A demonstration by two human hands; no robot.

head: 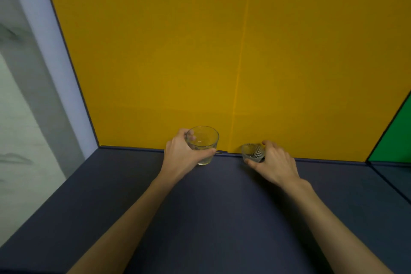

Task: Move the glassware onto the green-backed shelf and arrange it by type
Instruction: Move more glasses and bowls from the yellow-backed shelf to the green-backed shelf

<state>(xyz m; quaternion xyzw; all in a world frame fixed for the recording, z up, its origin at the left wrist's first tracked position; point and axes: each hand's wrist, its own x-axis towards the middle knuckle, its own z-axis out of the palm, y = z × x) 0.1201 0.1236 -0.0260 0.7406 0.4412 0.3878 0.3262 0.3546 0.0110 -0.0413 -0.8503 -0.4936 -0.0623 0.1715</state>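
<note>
A clear tumbler [203, 143] stands at the back of the dark blue shelf floor [222, 207], against the yellow back panel [222, 51]. My left hand [180, 153] is wrapped around its left side. To the right, a smaller ribbed glass [252, 152] sits by the same panel, with my right hand [272, 163] closed around its right side. Both glasses are upright. A strip of the green-backed shelf [393, 138] shows at the far right.
A dark divider edge [378, 133] separates the yellow compartment from the green one. A pale lilac side panel [55, 62] bounds the shelf on the left, with a grey-white wall beyond it.
</note>
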